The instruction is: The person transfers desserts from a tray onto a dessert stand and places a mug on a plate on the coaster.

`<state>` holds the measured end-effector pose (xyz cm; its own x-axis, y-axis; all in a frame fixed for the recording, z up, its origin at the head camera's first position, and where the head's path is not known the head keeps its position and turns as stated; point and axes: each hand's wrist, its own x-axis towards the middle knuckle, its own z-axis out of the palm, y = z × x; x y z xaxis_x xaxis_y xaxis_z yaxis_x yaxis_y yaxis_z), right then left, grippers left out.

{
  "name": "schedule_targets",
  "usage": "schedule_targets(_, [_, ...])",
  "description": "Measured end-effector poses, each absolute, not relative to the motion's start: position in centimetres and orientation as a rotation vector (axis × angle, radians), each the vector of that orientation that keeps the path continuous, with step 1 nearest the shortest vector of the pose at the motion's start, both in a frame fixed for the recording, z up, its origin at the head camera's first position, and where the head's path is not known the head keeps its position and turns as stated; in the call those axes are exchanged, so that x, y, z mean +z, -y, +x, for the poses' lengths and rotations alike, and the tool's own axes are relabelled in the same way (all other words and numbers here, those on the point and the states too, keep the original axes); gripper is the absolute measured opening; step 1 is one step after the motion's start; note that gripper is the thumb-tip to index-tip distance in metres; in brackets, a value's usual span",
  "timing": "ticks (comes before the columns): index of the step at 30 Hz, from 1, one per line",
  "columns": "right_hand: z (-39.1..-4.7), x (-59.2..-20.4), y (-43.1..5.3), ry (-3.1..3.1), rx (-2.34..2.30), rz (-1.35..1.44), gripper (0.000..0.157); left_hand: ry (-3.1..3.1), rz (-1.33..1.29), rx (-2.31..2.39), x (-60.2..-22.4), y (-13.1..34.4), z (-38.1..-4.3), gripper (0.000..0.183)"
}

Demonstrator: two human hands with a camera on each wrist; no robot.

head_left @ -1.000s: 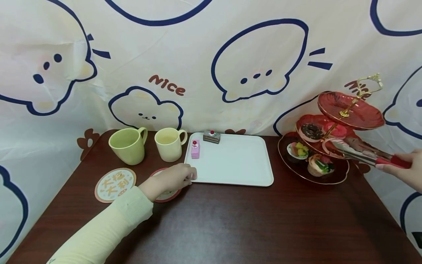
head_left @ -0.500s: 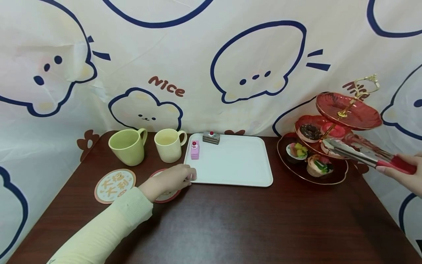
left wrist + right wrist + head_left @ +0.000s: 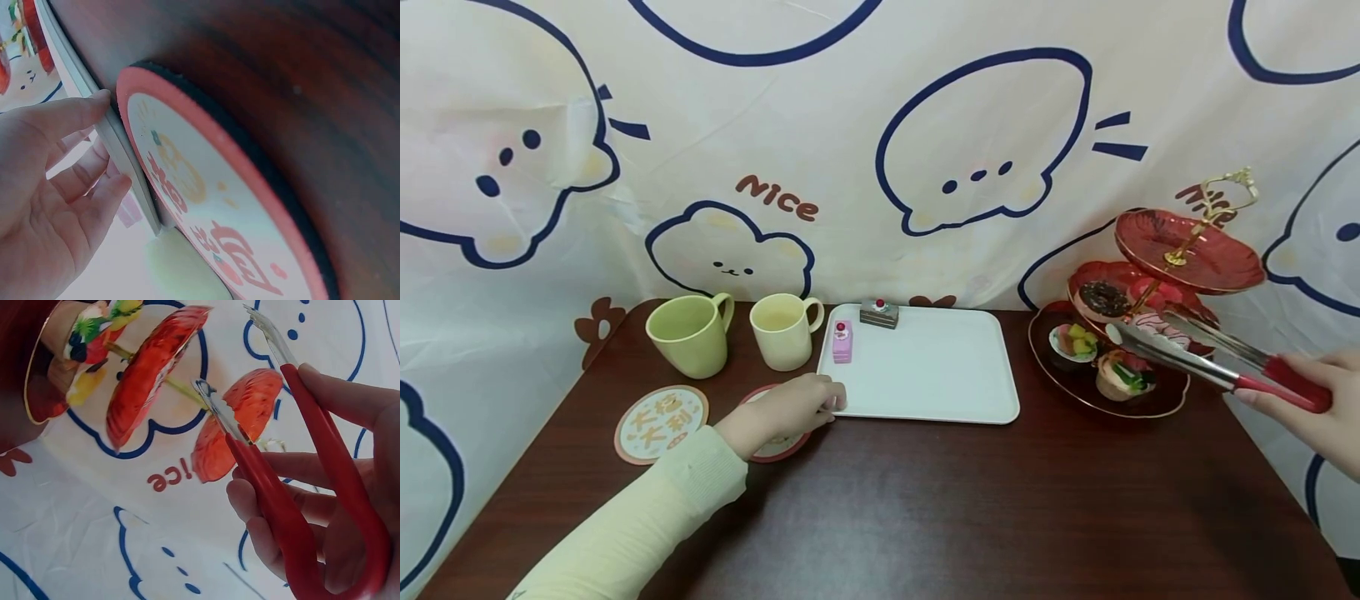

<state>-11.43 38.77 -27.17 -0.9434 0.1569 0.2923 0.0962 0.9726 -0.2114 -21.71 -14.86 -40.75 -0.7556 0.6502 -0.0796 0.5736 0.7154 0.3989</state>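
Right hand [image 3: 1318, 404]: grip is closing round red-handled tongs [image 3: 272, 500], thumb on one handle, fingers round the other; tong arms are standing apart. Left hand [image 3: 793, 404]: grip is pinching the front-left edge of the white tray [image 3: 940, 371]. Tong tips are overlapping the red tiered stand [image 3: 1221, 260] in the head view; can't tell if they're touching the pink-striped pastry [image 3: 1161, 330]. Chocolate-topped doughnut [image 3: 1102, 298] is sitting beside it. Pink cake slice [image 3: 842, 346] and brown cake slice [image 3: 879, 315] are standing on the tray. Red-rimmed coaster [image 3: 187, 169] is lying just beside the tray.
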Motion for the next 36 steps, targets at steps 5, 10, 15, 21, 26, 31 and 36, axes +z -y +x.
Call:
schedule_targets(5, [-11.0,-27.0,-37.6,2.787,0.182,-0.127,0.090,-2.702,0.960,0.529,-40.6,14.8,-21.7,0.014])
schedule_targets(10, [-10.7,-27.1,-36.4,2.789,0.109,-0.059,0.089,-2.700,0.949,0.528,-40.6,14.8,-21.6,0.014])
schedule_targets(15, [-10.8,-26.6,-34.9,2.815,0.048,0.007,0.085,-2.697,0.947,0.529,-40.5,14.9,-21.6,0.014])
schedule_targets(21, [-11.6,-26.3,-33.3,2.888,-0.054,0.056,0.083,-2.695,0.938,0.546,-40.5,14.9,-21.4,0.015])
schedule_targets(26, [-12.8,-26.6,-32.2,2.997,-0.073,0.088,0.086,-2.696,0.943,0.555,-40.6,15.0,-21.5,0.015])
schedule_targets(31, [-14.1,-26.9,-31.2,3.057,0.021,0.158,0.090,-2.685,0.938,0.562,-40.7,14.9,-21.5,0.015])
schedule_targets(36, [-15.5,-27.4,-30.0,3.041,0.105,0.237,0.087,-2.695,0.939,0.555,-40.7,14.9,-21.5,0.015])
